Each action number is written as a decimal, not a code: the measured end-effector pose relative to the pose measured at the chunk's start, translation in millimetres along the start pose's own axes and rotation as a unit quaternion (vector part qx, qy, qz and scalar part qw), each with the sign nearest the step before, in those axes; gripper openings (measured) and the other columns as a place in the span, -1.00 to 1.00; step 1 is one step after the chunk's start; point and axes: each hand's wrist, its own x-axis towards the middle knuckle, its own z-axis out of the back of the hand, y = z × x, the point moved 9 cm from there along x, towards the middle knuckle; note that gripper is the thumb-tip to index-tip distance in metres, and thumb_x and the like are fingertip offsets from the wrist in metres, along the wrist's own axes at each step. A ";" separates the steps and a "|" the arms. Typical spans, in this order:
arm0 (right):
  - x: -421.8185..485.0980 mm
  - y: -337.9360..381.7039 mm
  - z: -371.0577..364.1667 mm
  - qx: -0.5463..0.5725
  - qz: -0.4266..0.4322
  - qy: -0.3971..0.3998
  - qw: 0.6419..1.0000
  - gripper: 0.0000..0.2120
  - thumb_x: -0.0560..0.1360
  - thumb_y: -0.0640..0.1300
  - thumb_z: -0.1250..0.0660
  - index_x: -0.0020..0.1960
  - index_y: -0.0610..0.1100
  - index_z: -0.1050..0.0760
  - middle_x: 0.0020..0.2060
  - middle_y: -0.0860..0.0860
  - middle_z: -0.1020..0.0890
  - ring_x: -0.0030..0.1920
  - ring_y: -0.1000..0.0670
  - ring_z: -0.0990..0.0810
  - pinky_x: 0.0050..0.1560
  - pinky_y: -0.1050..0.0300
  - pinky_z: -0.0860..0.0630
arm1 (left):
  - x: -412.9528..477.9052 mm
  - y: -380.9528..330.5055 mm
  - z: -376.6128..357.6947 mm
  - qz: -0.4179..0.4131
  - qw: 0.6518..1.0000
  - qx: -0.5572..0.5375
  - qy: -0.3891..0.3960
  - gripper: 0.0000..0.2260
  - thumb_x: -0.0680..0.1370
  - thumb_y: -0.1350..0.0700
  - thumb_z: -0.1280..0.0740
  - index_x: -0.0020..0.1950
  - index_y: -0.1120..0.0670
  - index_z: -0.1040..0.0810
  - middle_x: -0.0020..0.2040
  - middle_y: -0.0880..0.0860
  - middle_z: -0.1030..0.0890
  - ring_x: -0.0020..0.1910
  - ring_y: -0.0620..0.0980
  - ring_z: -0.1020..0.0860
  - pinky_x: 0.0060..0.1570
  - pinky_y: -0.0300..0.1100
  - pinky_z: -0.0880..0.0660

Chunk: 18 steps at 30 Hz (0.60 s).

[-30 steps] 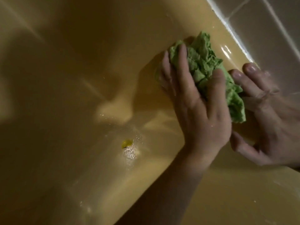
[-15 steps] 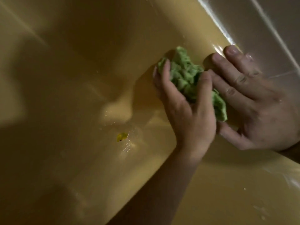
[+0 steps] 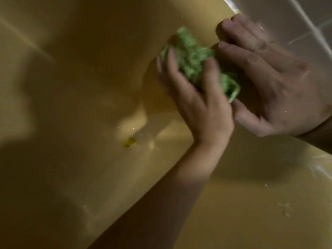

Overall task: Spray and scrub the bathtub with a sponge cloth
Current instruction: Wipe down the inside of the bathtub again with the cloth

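Observation:
A crumpled green sponge cloth (image 3: 194, 60) lies against the inner wall of the yellow bathtub (image 3: 100, 56), just below its rim. My left hand (image 3: 203, 108) reaches in from the bottom and grips the cloth, fingers on its left side and thumb over its front, pressing it to the wall. Beside the cloth on the right, my right hand (image 3: 273, 83) lies with straight fingers on the tub rim, thumb spread below the cloth's lower end. The picture is blurred by motion.
A small yellow speck (image 3: 129, 142) sits on the wet tub floor among water drops. Grey wall tiles (image 3: 287, 13) border the rim at the top right. The broad tub ledge (image 3: 260, 212) runs along the lower right.
Both hands and the cloth have shifted up and to the left along the tub wall. My right hand has closed in next to the cloth on the rim.

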 end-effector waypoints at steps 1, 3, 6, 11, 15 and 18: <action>-5.5 0.5 -0.1 0.008 -0.001 0.003 1.000 -0.29 0.54 0.00 -0.27 0.48 -0.51 -0.27 0.50 -0.44 -0.26 0.55 -0.43 -0.22 0.53 -0.38 -0.24 | -9.0 -10.0 -7.0 -0.046 0.998 0.023 0.024 -0.46 0.62 0.03 -0.32 0.57 0.17 -0.35 0.62 0.17 -0.26 0.59 0.12 -0.26 0.51 0.12 -0.28; -27.3 -1.4 0.5 0.016 -0.008 0.007 1.000 -0.31 0.53 -0.03 -0.26 0.47 -0.51 -0.27 0.49 -0.44 -0.27 0.54 -0.45 -0.23 0.53 -0.40 -0.23 | -11.1 -2.9 -6.3 -0.096 0.993 0.062 0.028 -0.47 0.63 0.04 -0.31 0.56 0.21 -0.36 0.63 0.23 -0.22 0.62 0.18 -0.21 0.52 0.20 -0.25; -68.6 -2.8 -0.1 0.001 -0.017 0.022 1.000 -0.33 0.51 -0.06 -0.26 0.49 -0.44 -0.27 0.50 -0.41 -0.28 0.54 -0.45 -0.24 0.50 -0.45 -0.23 | 3.2 70.3 25.7 0.033 0.996 0.085 -0.020 -0.34 0.54 -0.15 -0.27 0.60 0.10 -0.34 0.63 0.15 -0.27 0.58 0.12 -0.29 0.53 0.02 -0.28; -93.2 -3.9 1.5 0.009 -0.036 0.015 0.999 -0.33 0.51 -0.04 -0.27 0.49 -0.41 -0.25 0.51 -0.38 -0.29 0.54 -0.43 -0.24 0.53 -0.41 -0.22 | 14.2 148.3 56.2 0.285 0.955 -0.008 -0.085 -0.16 0.30 -0.36 -0.24 0.57 -0.11 -0.36 0.49 0.01 -0.49 0.39 0.06 -0.52 0.46 0.12 -0.42; -103.1 -3.5 4.4 0.019 -0.040 0.007 0.999 -0.33 0.51 -0.04 -0.29 0.49 -0.40 -0.25 0.51 -0.37 -0.29 0.54 -0.41 -0.25 0.49 -0.44 -0.26 | -41.6 33.5 -3.9 0.036 0.997 0.052 0.052 -0.25 0.53 -0.21 -0.36 0.65 0.04 -0.23 0.64 0.08 -0.25 0.61 0.01 -0.24 0.61 -0.09 -0.14; -115.2 -5.4 7.3 0.027 -0.061 -0.002 0.998 -0.37 0.53 -0.03 -0.27 0.47 -0.40 -0.28 0.49 -0.35 -0.32 0.54 -0.39 -0.27 0.54 -0.34 -0.25 | -78.7 -0.4 -25.8 -0.099 0.984 0.111 0.096 -0.33 0.62 -0.08 -0.35 0.66 0.12 -0.21 0.70 0.12 -0.07 0.69 0.05 -0.01 0.60 -0.25 0.09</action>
